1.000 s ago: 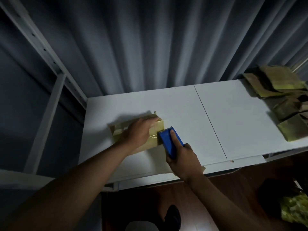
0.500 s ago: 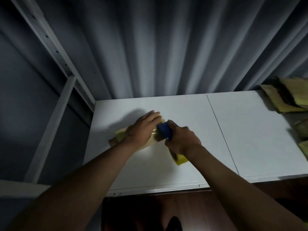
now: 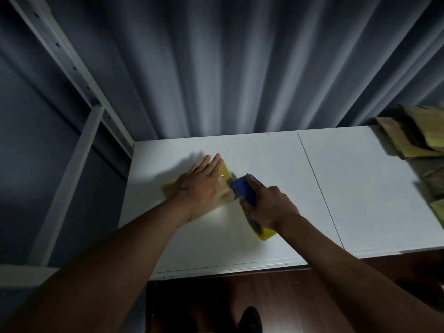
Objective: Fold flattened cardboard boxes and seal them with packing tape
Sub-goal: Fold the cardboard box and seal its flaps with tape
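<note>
Item: box (image 3: 225, 197), light, stiff, crushable; best held flat on top. Left hand (image 3: 200, 182), fingers straight, pressed it. Right hand (image 3: 269, 207) gripped dispenser (image 3: 243, 192) at 3 o'clock.

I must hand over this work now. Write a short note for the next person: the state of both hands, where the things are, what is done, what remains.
Left hand: flat, fingers straight, pressing the small cardboard box on the white table.
Right hand: grips the blue tape dispenser, its head at the box's right end.
Done: box folded.
Left: finish the tape; whether any strip is down I cannot tell. More flattened boxes wait at the table's far right.
</note>
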